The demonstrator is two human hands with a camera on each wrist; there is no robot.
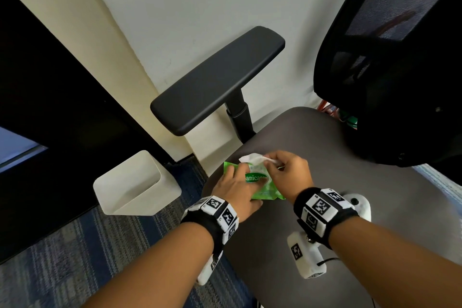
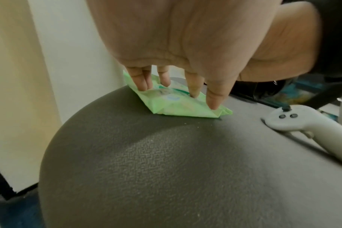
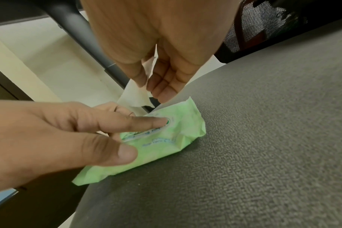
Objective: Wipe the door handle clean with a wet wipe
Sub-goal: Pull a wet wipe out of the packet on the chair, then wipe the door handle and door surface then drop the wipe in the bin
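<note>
Crinkly green pack, limp white wipe.

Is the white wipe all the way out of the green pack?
Cannot tell. The right hand pinches the wipe above the pack, but fingers hide its lower end.

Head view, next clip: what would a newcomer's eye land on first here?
The bright green wipe pack lying on the grey chair seat, pressed flat by the left hand. Just above it, the right hand pinches a white wet wipe between thumb and fingers over the pack's far end. To the left, a white bin stands on the carpet beside the chair.
</note>
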